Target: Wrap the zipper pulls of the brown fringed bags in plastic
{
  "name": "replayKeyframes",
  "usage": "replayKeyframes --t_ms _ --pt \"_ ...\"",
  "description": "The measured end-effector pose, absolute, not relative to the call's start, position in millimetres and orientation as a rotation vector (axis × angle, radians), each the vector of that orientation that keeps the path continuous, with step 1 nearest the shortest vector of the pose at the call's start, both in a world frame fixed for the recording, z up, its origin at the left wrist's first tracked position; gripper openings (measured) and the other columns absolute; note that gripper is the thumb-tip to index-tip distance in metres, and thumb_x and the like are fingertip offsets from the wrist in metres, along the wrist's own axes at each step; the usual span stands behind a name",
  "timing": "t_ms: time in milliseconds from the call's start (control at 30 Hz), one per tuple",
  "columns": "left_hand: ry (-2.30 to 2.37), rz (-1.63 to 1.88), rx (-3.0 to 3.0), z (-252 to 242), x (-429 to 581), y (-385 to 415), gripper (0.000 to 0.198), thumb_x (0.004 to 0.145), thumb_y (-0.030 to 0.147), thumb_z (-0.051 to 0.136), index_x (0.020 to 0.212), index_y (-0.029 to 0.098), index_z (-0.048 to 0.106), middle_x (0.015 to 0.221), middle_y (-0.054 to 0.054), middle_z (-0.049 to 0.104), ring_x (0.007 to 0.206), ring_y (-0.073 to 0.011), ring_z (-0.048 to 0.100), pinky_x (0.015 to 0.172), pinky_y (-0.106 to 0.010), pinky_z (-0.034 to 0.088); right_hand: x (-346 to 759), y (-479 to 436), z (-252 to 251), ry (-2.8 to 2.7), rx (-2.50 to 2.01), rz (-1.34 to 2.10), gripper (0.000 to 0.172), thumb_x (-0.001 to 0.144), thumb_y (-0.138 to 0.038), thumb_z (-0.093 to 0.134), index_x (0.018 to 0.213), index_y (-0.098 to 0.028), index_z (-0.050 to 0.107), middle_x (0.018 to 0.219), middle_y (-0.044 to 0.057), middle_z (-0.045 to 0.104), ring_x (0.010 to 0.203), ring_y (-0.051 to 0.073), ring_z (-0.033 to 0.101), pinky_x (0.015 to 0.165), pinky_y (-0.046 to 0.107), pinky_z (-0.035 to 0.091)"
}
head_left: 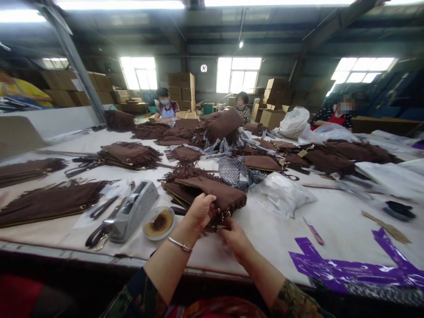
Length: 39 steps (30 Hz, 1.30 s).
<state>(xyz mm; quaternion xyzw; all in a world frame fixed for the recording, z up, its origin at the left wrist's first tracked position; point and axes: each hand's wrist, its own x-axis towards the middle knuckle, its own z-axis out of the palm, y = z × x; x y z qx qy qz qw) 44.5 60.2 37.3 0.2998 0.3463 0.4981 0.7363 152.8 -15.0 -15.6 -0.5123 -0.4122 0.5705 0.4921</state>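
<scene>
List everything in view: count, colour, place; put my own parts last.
Held bag: one, brown, front centre
Other bags: many, brown, across the table
Table: one, whitish, foreground
Tape dispenser: one, grey, left of held bag
Dish: one, pale, beside dispenser
Patterned item: one, black-and-white, behind held bag
Plastic bags: several, whitish, right of centre
Slim tool: one, pink, table's right
Flat tool: one, tan, right of slim tool
Plastic: count unclear, purple, near right
Co-workers: four, mixed clothing, background
Boxes: many, brown, background
Windows: several, bright, back wall
Left grip: one, bare, on held bag
Right grip: one, bare, by its hardware
</scene>
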Motion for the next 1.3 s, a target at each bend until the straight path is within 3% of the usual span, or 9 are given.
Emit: replayKeyframes --t_ms 167,400,533,633,767,900,1033,1167,1300 --pt "0.649 1.128 0.781 52 34 67 0.029 0.07 0.015 0.06 0.098 0.017 0.059 0.088 -0.007 0.07 0.068 -0.0168 0.066 0.061 -0.029 0.055 148 -22 -10 -0.942 -0.953 1.583 0.04 0.06 -0.032 0.083 0.095 -0.018 0.07 0.099 0.006 0.073 0.096 0.025 0.063 0.09 0.037 0.045" --pt "0.687 1.261 0.916 80 24 99 0.03 0.07 0.017 0.06 0.101 0.016 0.059 0.086 -0.006 0.069 0.066 -0.0133 0.062 0.054 -0.02 0.049 166 -45 -6 -0.947 -0.812 1.72 0.029 0.076 -0.036 0.073 0.094 -0.016 0.061 0.066 0.0 0.064 0.073 0.019 0.066 0.079 0.033 0.046" --pt "0.699 1.312 1.026 83 20 120 0.036 0.071 0.019 0.06 0.107 0.016 0.06 0.089 -0.005 0.069 0.072 -0.0153 0.064 0.06 -0.024 0.053 167 -48 -7 -0.87 -0.93 1.719 0.035 0.079 -0.044 0.07 0.098 -0.017 0.057 0.065 -0.002 0.062 0.057 0.015 0.063 0.053 0.024 0.043" --pt "1.033 1.272 1.223 73 12 132 0.031 0.075 0.02 0.059 0.106 0.016 0.062 0.086 -0.005 0.069 0.074 -0.0167 0.065 0.065 -0.027 0.053 164 -49 -16 -0.875 -1.101 1.652 0.039 0.079 -0.051 0.067 0.091 -0.016 0.055 0.064 -0.001 0.061 0.052 0.013 0.062 0.043 0.019 0.036" --pt "1.582 1.174 1.323 49 -4 128 0.012 0.069 0.015 0.068 0.079 0.012 0.062 0.086 -0.014 0.068 0.096 -0.0295 0.064 0.079 -0.033 0.05 160 -54 -32 -0.829 -1.272 1.643 0.044 0.075 -0.058 0.065 0.086 -0.016 0.053 0.06 -0.002 0.06 0.046 0.011 0.059 0.037 0.017 0.031" --pt "1.815 1.238 1.582 27 -12 86 0.024 0.073 0.019 0.066 0.097 0.013 0.061 0.114 -0.019 0.06 0.119 -0.0308 0.052 0.099 -0.039 0.04 159 -64 -37 -0.799 -1.29 1.699 0.047 0.074 -0.06 0.065 0.087 -0.017 0.053 0.061 -0.002 0.061 0.045 0.01 0.058 0.038 0.016 0.032" --pt "1.632 1.088 1.79 8 -6 29 0.015 0.087 0.028 0.052 0.091 0.018 0.061 0.094 -0.01 0.064 0.096 -0.0237 0.061 0.091 -0.038 0.045 157 -72 -32 -0.797 -1.234 1.751 0.047 0.077 -0.061 0.063 0.088 -0.016 0.054 0.062 -0.001 0.063 0.044 0.01 0.058 0.038 0.016 0.031" --pt "1.195 0.745 1.01 -10 10 2 0.029 0.09 0.042 0.047 0.083 0.016 0.059 0.083 -0.008 0.066 0.074 -0.02 0.065 0.068 -0.034 0.051 146 -80 -32 -0.883 -1.202 1.849 0.05 0.079 -0.066 0.057 0.088 -0.016 0.055 0.062 0.001 0.063 0.044 0.01 0.058 0.038 0.016 0.031" --pt "0.898 0.859 0.442 -24 22 6 0.024 0.093 0.035 0.043 0.085 0.015 0.054 0.071 -0.001 0.058 0.059 -0.0112 0.058 0.061 -0.027 0.05 139 -87 -41 -1.225 -1.438 1.896 0.06 0.078 -0.076 0.045 0.08 -0.017 0.055 0.055 0.001 0.061 0.04 0.011 0.054 0.038 0.019 0.03"
